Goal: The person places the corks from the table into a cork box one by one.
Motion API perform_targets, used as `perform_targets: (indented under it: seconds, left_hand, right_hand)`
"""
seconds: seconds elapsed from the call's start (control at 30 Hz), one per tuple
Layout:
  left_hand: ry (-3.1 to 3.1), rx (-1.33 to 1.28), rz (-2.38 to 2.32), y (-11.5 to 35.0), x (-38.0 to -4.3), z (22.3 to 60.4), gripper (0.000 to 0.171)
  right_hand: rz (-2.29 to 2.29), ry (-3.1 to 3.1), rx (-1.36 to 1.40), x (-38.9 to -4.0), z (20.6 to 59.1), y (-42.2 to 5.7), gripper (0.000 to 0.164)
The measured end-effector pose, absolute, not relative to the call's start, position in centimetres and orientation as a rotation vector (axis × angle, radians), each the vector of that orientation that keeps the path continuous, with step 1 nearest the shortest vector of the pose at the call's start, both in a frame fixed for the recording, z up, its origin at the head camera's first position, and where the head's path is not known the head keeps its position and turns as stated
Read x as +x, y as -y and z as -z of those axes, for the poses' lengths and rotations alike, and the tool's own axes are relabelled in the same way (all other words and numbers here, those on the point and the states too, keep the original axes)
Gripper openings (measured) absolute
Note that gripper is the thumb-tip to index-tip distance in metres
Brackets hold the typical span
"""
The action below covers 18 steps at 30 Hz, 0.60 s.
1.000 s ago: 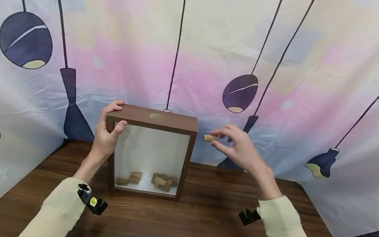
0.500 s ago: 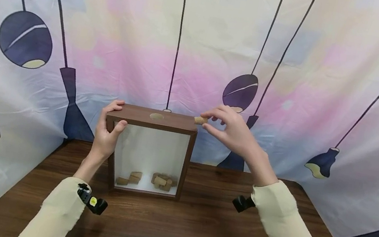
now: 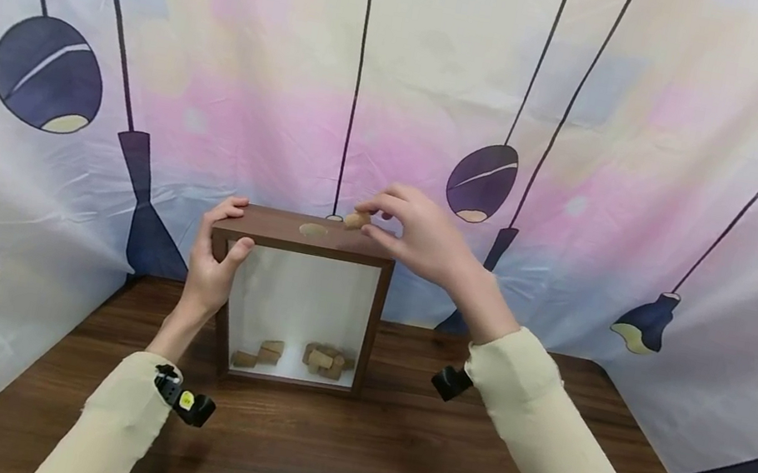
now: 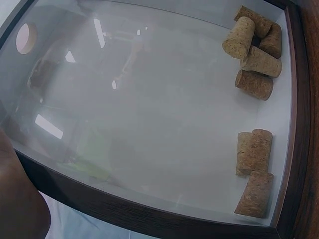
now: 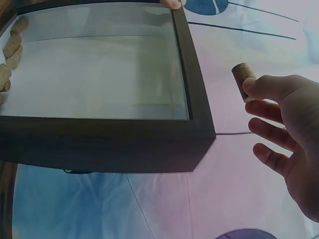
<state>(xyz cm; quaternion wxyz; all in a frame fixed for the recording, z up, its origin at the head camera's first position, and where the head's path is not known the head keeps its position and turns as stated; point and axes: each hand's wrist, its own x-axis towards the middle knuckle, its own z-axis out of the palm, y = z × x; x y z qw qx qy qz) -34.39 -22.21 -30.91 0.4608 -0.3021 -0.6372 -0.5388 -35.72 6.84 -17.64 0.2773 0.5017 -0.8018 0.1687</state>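
Note:
A shadow box with a dark wood frame (image 3: 374, 329) and a clear front stands upright on the table. A round hole (image 3: 313, 231) is in its top. My left hand (image 3: 212, 275) grips the box's upper left corner, thumb on the front and fingers over the top. Between thumb and forefinger, my right hand (image 3: 428, 237) pinches a cork (image 3: 355, 221) just above the box top, to the right of the hole. The right wrist view shows the same cork (image 5: 242, 79) held apart from the frame. Several corks (image 4: 256, 55) lie inside in two groups along the bottom.
The brown wooden table (image 3: 309, 461) extends in front of the box and to both sides. A cloth backdrop (image 3: 262, 81) printed with hanging lamps rises behind it and at the sides. A small black camera (image 3: 450, 383) sits at the right wrist.
My right hand has carried the cork up and to the left, from beside the box's right edge to over its top. The left hand and the box have stayed in place.

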Motion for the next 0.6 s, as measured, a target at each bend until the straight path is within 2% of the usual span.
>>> perform_targets:
  seconds: [0.6]
  left_hand:
    - [1.569, -0.749, 1.330, 22.2, -34.5, 30.8, 0.047]
  right_hand:
    - [-0.116, 2.298, 1.297, -35.6, 17.3, -0.5, 0.027]
